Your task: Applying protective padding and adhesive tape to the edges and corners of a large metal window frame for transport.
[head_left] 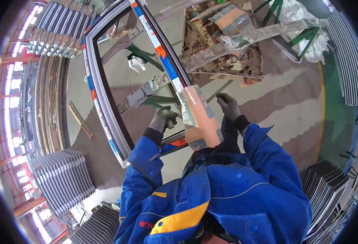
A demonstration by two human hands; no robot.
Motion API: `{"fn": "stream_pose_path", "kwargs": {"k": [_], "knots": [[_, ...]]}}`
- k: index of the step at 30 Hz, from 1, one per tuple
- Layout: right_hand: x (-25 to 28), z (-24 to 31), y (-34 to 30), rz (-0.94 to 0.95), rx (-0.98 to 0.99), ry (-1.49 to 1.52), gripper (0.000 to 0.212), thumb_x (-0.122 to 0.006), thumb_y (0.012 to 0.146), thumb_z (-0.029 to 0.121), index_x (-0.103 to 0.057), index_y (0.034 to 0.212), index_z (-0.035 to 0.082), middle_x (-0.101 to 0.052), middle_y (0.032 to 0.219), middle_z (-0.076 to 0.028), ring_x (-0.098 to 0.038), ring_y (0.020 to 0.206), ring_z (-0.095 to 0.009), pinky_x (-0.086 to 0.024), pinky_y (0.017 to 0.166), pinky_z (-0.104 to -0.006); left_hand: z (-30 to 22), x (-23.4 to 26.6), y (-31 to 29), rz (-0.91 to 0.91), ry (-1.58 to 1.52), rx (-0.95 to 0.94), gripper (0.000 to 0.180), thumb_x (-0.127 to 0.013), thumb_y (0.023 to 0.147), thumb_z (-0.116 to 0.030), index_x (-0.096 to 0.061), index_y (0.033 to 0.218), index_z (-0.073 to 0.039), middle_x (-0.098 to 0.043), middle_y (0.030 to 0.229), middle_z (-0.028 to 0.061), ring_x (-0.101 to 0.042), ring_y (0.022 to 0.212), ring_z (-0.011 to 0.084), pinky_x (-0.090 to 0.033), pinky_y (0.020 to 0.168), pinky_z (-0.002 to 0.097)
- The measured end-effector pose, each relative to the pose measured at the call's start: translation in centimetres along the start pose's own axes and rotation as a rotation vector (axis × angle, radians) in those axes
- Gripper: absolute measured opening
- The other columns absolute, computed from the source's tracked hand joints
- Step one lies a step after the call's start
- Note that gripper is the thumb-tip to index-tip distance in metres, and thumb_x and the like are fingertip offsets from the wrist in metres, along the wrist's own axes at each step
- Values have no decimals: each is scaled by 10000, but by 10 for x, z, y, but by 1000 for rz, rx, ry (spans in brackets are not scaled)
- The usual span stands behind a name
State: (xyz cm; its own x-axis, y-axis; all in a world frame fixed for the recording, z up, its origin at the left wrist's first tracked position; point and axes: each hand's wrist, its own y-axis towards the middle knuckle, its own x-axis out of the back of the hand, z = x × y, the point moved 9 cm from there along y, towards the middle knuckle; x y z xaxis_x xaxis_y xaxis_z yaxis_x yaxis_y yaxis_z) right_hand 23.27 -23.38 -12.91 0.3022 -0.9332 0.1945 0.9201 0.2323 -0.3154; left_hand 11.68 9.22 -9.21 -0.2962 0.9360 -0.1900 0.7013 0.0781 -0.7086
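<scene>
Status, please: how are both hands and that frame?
Left fingers around small pale object. Right fingers beside cardboard, apart. Cardboard covers near-right corner of frame.

Workshop interior. The pale grey floor [284, 138], crossed by broad shadows, meets a green strip [333, 122] along a yellow line [324, 97] at right. At left, bright windows [8, 118] show beyond reddish beams [20, 59]; nearer stand stacked grey panels [63, 179], ranged in close parallel rows.

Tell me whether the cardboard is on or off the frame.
On: the cardboard lies over the frame at its near right corner; the colourful film disappears beneath it.
</scene>
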Motion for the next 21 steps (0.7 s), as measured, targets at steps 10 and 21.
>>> {"fn": "stream_pose_path", "kwargs": {"k": [10,21], "knots": [[27,149,-84,8,328,50,260,-587,999,-2,-662,1245,-39,-731,1109,-83,-686,1003,-135,-547,899,-297,-123,-47,-138,31,-16,-336,482,-720,879,-26,-521,1316,11,-643,912,71,-663,726,153,-567,621,294],[33,226,-91,372,124,611,345,-600,1056,258,-638,1256,-20,-666,1077,-34,-594,1013,-94,-502,877,-274,-133,-271,-139,47,429,-620,624,-693,870,-2,-417,1430,0,-610,1104,116,-623,882,166,-535,761,313]]}}
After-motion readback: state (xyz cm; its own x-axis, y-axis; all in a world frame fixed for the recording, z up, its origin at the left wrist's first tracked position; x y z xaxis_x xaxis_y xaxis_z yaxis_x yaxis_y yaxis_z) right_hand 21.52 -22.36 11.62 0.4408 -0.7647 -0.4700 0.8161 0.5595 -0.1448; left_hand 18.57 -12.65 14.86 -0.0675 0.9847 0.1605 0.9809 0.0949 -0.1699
